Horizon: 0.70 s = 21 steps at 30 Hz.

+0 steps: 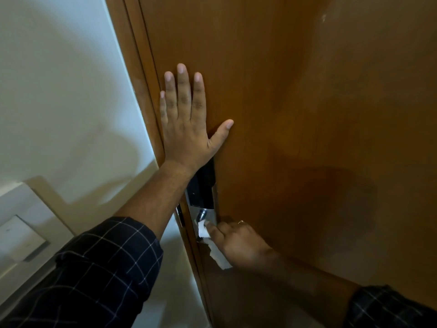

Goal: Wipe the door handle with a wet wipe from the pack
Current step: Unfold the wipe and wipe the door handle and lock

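My left hand [186, 121] lies flat on the brown wooden door [307, 102], fingers spread and pointing up, just above the lock. The lock [204, 185] is a black panel over a silver plate, partly hidden by my left wrist. Below it, my right hand [238, 242] presses a white wet wipe [204, 229] against the silver plate, where the handle sits mostly hidden under the hand and wipe. A loose end of the wipe hangs down below my fingers. The pack is not in view.
The door frame [142, 74] runs down the left of the door, with a white wall [59, 91] beside it. A white switch plate [21, 237] is mounted low on that wall. Pale floor shows at the bottom.
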{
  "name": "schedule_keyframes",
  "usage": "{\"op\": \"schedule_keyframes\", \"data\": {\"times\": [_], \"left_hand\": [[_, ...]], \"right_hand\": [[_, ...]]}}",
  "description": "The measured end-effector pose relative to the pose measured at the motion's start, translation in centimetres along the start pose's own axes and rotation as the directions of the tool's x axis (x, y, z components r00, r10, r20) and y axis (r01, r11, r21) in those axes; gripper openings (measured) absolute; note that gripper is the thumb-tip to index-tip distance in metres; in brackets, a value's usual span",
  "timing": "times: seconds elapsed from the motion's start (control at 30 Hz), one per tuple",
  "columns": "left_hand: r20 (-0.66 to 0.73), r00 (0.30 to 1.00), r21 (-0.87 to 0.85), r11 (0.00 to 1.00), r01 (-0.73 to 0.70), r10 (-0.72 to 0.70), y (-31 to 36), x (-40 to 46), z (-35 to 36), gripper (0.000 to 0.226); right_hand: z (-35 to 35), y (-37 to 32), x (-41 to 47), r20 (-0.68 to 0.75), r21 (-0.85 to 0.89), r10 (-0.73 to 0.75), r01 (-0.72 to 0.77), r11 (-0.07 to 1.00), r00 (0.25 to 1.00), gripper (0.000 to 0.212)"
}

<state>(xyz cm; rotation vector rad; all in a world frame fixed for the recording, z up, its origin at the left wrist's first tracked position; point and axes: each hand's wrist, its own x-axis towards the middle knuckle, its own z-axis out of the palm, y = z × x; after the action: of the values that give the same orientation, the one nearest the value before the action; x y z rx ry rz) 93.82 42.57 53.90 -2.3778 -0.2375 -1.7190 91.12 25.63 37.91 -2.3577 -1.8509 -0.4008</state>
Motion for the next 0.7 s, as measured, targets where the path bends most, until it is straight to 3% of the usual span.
{"op": "schedule_keyframes", "data": {"times": [0.17,0.27,0.43,0.57,0.63,0.7], "left_hand": [[0.000,1.000,-0.007,1.000,-0.002,0.002,-0.1,0.0,0.1,0.089],[0.002,1.000,-0.008,1.000,-0.009,0.009,-0.1,0.0,0.1,0.089],[0.013,1.000,-0.008,1.000,-0.008,0.008,-0.1,0.0,-0.1,0.090],[0.014,1.000,-0.014,1.000,-0.007,0.007,-0.1,0.1,-0.1,0.089],[0.014,1.000,-0.012,1.000,-0.002,0.002,-0.1,0.1,-0.1,0.090],[0.019,1.000,-0.010,1.000,-0.001,0.001,0.0,0.0,-0.2,0.090]], "right_hand": [[1.9,-2.8,3.7,0.023,0.053,0.209,-0.210,0.976,0.978,0.065],[1.9,-3.1,4.3,0.115,0.064,0.338,-0.346,0.936,0.934,0.056],[0.6,-2.7,3.9,0.266,0.066,0.255,-0.281,0.957,0.930,0.034],[1.2,-2.9,2.3,0.071,-0.086,0.177,-0.171,0.982,0.982,0.047],[1.6,-3.2,2.2,0.045,-0.180,0.153,-0.143,0.973,0.987,0.054],[1.8,-3.5,3.1,0.040,-0.148,0.188,-0.180,0.973,0.981,0.055]]}}
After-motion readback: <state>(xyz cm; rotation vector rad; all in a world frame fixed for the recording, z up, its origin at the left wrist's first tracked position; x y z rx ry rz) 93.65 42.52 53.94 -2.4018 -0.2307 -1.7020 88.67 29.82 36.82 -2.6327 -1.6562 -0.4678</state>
